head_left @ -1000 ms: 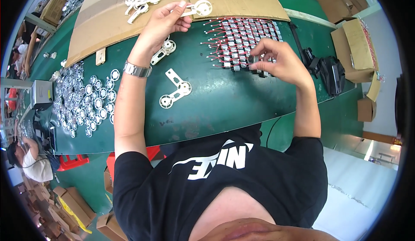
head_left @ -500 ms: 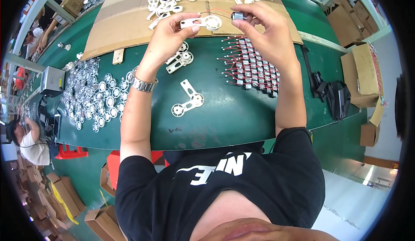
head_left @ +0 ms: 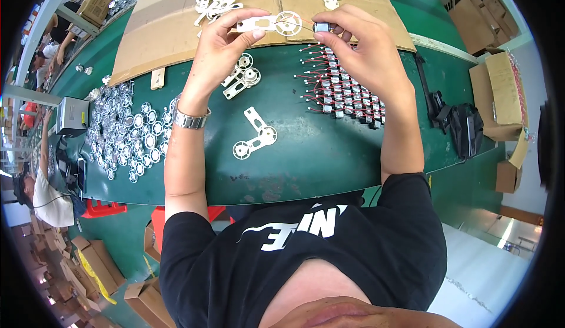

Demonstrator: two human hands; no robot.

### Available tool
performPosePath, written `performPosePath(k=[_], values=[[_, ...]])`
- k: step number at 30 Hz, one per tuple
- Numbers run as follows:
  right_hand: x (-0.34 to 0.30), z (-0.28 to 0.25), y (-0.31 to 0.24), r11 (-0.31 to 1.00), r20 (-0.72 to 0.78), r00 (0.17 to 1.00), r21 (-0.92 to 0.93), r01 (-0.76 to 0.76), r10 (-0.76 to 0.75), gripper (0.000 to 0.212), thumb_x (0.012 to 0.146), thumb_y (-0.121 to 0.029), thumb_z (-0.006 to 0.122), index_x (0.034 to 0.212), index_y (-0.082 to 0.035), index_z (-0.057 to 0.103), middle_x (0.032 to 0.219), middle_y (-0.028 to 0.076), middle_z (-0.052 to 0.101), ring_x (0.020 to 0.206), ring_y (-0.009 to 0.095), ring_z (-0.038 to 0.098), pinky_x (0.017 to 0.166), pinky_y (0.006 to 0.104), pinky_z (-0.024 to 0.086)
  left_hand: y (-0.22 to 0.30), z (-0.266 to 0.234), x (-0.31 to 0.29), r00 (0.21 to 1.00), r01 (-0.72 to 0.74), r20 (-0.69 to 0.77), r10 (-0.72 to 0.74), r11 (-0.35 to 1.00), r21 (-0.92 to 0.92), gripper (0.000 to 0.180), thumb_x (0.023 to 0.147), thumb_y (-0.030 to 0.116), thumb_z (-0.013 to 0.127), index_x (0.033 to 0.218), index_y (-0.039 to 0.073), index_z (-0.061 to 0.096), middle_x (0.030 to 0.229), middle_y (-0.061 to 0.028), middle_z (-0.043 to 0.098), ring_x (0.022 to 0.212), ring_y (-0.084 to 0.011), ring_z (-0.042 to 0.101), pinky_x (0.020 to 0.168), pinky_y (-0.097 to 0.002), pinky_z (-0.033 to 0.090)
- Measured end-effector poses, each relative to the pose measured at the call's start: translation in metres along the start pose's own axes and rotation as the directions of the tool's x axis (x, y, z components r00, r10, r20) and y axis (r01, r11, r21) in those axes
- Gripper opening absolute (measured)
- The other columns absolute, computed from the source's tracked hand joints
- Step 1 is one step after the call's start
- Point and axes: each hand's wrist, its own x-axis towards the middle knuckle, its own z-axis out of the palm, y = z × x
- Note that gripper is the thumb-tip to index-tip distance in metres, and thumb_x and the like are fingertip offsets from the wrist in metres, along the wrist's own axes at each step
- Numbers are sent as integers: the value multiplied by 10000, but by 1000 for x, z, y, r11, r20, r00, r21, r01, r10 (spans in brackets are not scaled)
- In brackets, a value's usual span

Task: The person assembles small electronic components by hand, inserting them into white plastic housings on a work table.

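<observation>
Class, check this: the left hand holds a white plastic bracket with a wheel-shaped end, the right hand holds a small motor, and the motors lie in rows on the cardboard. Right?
Not quite. The head view shows the rows of motors lying on the green table, not on the cardboard. The left hand does hold the white bracket, and the right hand a small motor.

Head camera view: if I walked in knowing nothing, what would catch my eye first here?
Probably the two raised hands at the top: the left hand pinches a white plastic bracket with a round wheel-like end, and the right hand holds a small motor beside it. Below the right hand, rows of small motors with red wires lie on the green table, and a spread of white round parts lies at the left.
</observation>
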Motion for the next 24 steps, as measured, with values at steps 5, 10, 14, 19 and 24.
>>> performPosePath(k=[5,10,14,19,24], values=[[-3,4,1,999,-7,1000,-26,-26,26,212,921,-95,766,1113,-14,729,856,79,656,659,163,584,627,314,482,4,4,-2,1000,-8,-6,8,1000,-17,267,983,91,729,1248,56,735,1081,1,716,939,-73,659,858,-243,549],[-3,13,-8,998,65,998,57,-8,4,170,973,-123,691,1092,-2,691,907,195,705,792,371,686,675,440,532,11,9,-4,965,-253,37,260,881,399,279,909,88,762,1188,85,756,934,-45,639,913,-176,611,848,-304,497],[-2,21,-3,997,71,997,77,-27,22,150,1004,-139,661,1080,-10,664,857,209,702,760,402,676,677,458,528,17,14,-6,969,-238,39,244,880,411,269,901,101,764,1170,86,757,941,-61,648,934,-214,613,865,-333,491],[-1,27,-1,985,109,980,24,-172,169,158,1005,-153,666,1104,-33,643,868,190,702,780,409,673,686,478,523,13,16,-8,969,-228,15,245,874,430,249,906,104,759,1154,79,758,964,-81,672,942,-225,626,874,-345,495],[-5,31,1,996,55,998,-78,38,-34,215,924,-169,740,1090,-54,664,918,143,673,845,382,671,717,486,528,8,17,-8,978,-181,-23,209,893,411,246,910,91,749,1155,77,753,976,-91,679,953,-244,630,876,-354,494]])
